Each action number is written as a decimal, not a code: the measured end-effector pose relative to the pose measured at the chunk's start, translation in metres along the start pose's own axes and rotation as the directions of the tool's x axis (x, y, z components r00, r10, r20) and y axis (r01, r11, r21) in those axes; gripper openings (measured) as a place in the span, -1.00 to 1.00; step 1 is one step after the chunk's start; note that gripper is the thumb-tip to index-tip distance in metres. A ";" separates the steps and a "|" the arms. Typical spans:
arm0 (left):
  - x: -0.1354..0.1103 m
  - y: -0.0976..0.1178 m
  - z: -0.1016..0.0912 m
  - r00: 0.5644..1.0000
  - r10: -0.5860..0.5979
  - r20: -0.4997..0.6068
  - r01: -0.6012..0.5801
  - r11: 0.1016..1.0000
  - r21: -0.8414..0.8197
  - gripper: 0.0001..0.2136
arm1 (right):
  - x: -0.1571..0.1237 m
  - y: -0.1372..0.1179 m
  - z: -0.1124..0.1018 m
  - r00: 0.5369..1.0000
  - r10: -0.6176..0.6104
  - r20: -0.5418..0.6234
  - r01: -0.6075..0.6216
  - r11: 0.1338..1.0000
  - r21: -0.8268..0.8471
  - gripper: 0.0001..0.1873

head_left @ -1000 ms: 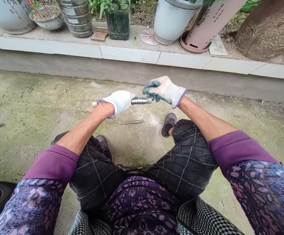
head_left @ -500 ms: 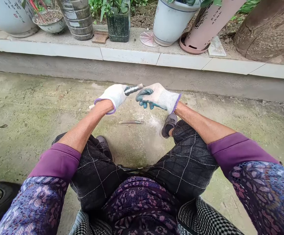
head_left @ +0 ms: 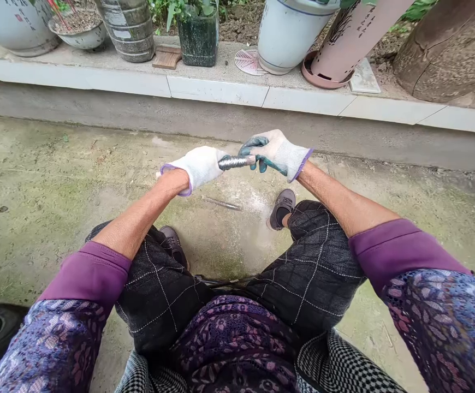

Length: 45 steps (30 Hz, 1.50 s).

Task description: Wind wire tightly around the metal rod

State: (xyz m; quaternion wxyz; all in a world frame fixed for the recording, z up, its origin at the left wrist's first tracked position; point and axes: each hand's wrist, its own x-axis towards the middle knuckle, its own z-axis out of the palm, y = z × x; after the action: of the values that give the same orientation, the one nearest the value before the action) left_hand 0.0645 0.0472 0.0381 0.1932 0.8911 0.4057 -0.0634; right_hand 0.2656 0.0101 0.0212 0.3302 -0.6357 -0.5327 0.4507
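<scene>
a concrete floor (head_left: 49,202) stretched below a tiled ledge (head_left: 217,91) bearing a white pot (head_left: 292,35). above the floor, the gloved left hand (head_left: 202,165) was closed around a wire-wound stick (head_left: 234,162), which ran toward the gloved right hand (head_left: 276,154); those fingers curled loosely at its tip, whether gripping i cannot tell. a thin rod (head_left: 221,203) lay on the floor.

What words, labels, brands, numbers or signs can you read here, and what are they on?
Nothing can be quoted.
Pink pot: dark characters, too small to read.
Far-left pot: dark characters and red mark, too small.
Ribbed container: pale patch, nothing legible.
Wire-wrapped stick: no lettering visible.
</scene>
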 end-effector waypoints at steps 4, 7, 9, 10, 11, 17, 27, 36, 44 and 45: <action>0.004 -0.009 0.000 0.995 -0.068 -0.070 0.064 0.996 -0.066 -0.67 | -0.003 0.000 0.010 0.999 0.002 0.037 -0.004 0.999 0.046 -0.91; 0.009 -0.017 0.000 0.987 -0.126 -0.103 0.117 0.989 -0.086 -0.66 | -0.011 -0.008 0.017 0.999 -0.029 0.020 0.028 0.999 0.015 -0.95; 0.012 -0.022 0.001 0.982 -0.133 -0.133 0.124 0.989 -0.078 -0.66 | -0.018 -0.014 0.021 0.999 -0.031 0.020 0.031 0.999 -0.010 -0.96; 0.013 -0.024 0.001 0.980 -0.138 -0.145 0.131 0.990 -0.055 -0.66 | -0.022 -0.017 0.022 0.999 -0.031 0.031 0.031 0.999 -0.022 -0.96; 0.014 -0.026 0.001 0.978 -0.150 -0.147 0.148 0.989 -0.020 -0.65 | -0.025 -0.020 0.023 0.998 -0.034 0.047 0.036 0.999 -0.033 -0.96; 0.015 -0.025 0.006 0.977 -0.211 -0.034 0.213 0.954 0.212 -0.62 | -0.028 -0.025 0.016 0.995 -0.095 0.039 0.098 0.990 -0.102 -0.93; 0.003 -0.004 0.006 0.995 -0.048 0.087 0.041 0.996 0.073 -0.71 | -0.007 -0.005 -0.001 0.998 -0.038 0.048 0.043 0.993 -0.113 -0.97; 0.004 -0.012 -0.003 0.979 -0.189 -0.070 0.166 0.952 -0.257 -0.62 | -0.012 -0.007 0.014 0.998 -0.057 0.027 0.058 0.998 -0.026 -0.92; 0.023 -0.035 0.010 0.975 -0.206 -0.085 0.216 0.966 0.139 -0.66 | -0.030 -0.023 0.019 0.993 -0.106 0.049 0.114 0.975 -0.193 -0.93; 0.023 -0.034 0.012 0.979 -0.192 -0.064 0.200 0.963 0.178 -0.66 | -0.029 -0.024 0.016 0.993 -0.112 0.034 0.116 0.970 -0.212 -0.92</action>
State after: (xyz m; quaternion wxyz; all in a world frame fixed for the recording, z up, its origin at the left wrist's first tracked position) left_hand 0.0549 0.0789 0.0107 0.0935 0.8618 0.4887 -0.0989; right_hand 0.2411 -0.0143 0.0431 0.2795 -0.6310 -0.6172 0.3778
